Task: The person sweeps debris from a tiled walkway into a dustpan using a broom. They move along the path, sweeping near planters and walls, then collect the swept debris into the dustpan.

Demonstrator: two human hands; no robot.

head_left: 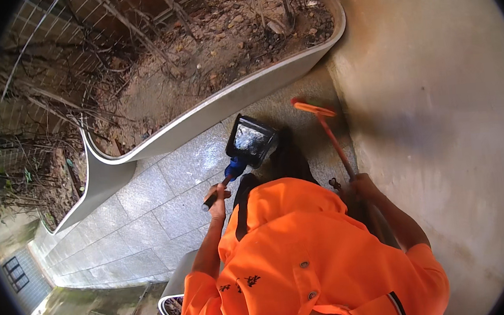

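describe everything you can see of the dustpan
The dustpan is a dark, boxy scoop with a glossy, wet-looking inside that catches the light, likely plastic. A blue collar joins it to a dark handle with a reddish band. It sits low at the paved floor, mouth tilted up toward the camera, near the curved white planter edge. The left hand grips the handle end. The orange broom is just to its right, not clearly touching it.

I see my orange shirt (308, 254), a black dustpan (252, 140) with blue neck, an orange-headed broom (329, 136), grey speckled paving (166, 207).
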